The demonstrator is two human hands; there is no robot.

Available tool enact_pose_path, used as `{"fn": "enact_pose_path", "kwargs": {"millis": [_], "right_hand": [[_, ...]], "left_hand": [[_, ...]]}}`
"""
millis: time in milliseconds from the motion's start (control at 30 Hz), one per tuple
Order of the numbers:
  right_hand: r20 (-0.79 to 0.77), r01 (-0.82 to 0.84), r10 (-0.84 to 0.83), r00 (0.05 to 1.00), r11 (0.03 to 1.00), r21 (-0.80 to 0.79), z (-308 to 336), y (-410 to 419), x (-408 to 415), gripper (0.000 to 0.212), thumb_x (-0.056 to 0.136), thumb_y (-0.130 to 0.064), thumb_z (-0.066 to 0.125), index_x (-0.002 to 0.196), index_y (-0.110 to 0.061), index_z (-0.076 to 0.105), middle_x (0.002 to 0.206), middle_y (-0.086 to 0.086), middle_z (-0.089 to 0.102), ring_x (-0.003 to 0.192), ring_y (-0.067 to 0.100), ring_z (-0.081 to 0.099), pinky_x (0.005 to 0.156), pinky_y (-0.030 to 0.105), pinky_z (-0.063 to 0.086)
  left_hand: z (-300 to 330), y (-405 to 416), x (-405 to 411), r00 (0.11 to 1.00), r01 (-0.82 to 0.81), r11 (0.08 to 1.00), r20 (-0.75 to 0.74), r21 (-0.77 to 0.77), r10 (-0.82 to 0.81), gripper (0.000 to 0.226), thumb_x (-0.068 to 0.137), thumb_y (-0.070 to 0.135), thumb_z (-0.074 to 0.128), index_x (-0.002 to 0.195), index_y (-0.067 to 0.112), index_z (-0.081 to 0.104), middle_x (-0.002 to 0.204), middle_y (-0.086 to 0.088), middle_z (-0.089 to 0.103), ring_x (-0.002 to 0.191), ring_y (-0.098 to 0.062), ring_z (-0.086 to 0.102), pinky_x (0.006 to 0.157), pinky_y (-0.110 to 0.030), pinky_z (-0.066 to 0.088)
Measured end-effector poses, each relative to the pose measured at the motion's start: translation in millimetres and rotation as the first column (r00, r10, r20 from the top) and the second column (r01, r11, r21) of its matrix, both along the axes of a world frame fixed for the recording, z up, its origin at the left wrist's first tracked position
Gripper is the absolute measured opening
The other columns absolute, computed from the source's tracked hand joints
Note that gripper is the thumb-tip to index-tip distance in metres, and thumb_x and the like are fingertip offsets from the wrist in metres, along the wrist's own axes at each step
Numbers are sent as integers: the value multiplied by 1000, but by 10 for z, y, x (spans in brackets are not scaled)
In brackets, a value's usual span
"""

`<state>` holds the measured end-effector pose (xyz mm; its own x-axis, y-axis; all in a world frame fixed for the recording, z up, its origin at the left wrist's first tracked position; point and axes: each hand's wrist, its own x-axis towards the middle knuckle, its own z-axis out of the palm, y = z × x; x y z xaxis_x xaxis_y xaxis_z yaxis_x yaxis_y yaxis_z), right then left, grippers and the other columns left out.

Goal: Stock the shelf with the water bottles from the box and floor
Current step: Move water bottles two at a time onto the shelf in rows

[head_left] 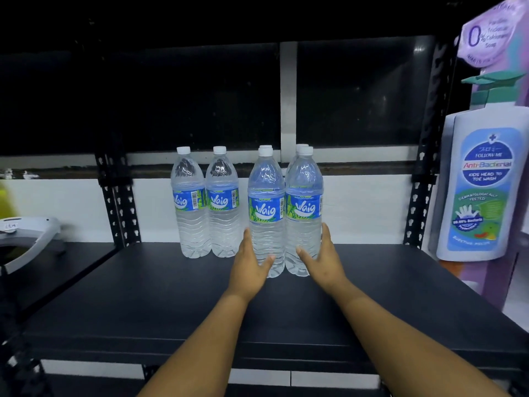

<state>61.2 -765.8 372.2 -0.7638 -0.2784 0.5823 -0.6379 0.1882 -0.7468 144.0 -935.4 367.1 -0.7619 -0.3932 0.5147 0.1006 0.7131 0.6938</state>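
Observation:
On the black shelf board [160,299] stand several clear Waig water bottles with blue labels and white caps. Two of them, a left one [190,202] and a right one [223,202], are at the back left. My left hand [249,265] holds the lower body of a front bottle [266,196], fingers on its left side and thumb across the front. My right hand [325,259] holds the neighbouring bottle [304,193] the same way from the right. Both bottles stand upright on the board, touching each other. Only the caps of two more bottles [302,145] show behind them.
A big cardboard display of an anti-bacterial wash bottle [481,190] stands at the shelf's right end. Perforated black uprights frame the bay, one on the left [120,202] and one on the right [420,196]. A grey plastic object [28,239] lies on the neighbouring shelf to the left.

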Motion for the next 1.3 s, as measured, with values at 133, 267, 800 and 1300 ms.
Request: {"fn": "enact_pose_path", "kwargs": {"millis": [133, 267, 800, 1300], "right_hand": [[14, -7, 5, 1000, 996, 85, -51, 64, 119, 64, 85, -37, 64, 140, -24, 35, 131, -3, 51, 122, 13, 50, 101, 41, 45], [43, 68, -84, 996, 954, 292, -70, 98, 300, 64, 88, -39, 60, 142, -20, 33, 135, 3, 49, 127, 22, 46, 103, 41, 41], [-141, 231, -211, 967, 505, 831, 246, 382, 1216, 65, 97, -58, 30, 144, -12, 38, 146, 12, 42, 138, 28, 33, 115, 44, 23], [-118, 236, -250, 961, 521, 820, 225, 1012, 1664, 65, 97, -57, 31, 144, -13, 35, 147, 14, 41, 138, 29, 34, 115, 46, 23]], "left_hand": [[-69, 1, 137, 996, 3, 1000, 91, -20, -1, 85, 88, 40, 62, 154, 19, 13, 157, -2, 28, 144, -20, 27, 115, -43, 29], [-31, 70, 302, 969, -7, 990, 243, -142, 42, 78, 93, 46, 53, 154, 19, 14, 160, -2, 19, 147, -20, 17, 117, -43, 24], [269, 322, 1087, 828, 131, 848, 528, -513, 191, 65, 98, 53, 33, 150, 14, 29, 157, -7, 29, 148, -25, 15, 120, -45, 11], [206, 878, 1496, 843, 171, 867, 525, -467, 117, 62, 99, 49, 36, 149, 13, 31, 153, -9, 36, 145, -26, 24, 118, -44, 20]]}}
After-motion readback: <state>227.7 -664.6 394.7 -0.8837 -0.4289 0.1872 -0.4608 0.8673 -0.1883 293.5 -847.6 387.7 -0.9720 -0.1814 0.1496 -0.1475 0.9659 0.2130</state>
